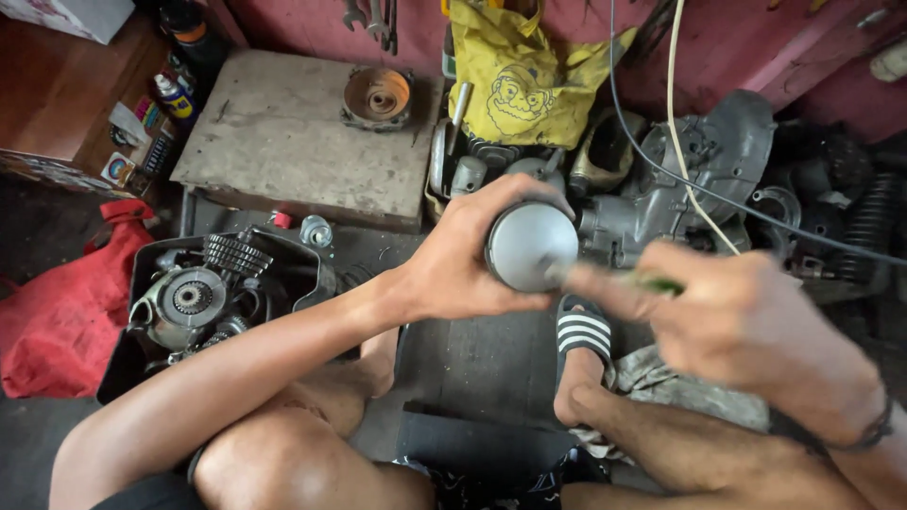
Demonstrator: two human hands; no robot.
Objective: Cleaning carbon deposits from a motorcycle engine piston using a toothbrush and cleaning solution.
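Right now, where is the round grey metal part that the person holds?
In the head view, the round grey metal part sits at the centre, gripped by the left hand, with the blurred right hand just to its right, above the striped sandal.

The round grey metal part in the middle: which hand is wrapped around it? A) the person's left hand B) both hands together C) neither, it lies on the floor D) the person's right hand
A. The left hand curls around the side of the round grey metal part, while the blurred right hand brings a thin green-handled tool to its face.
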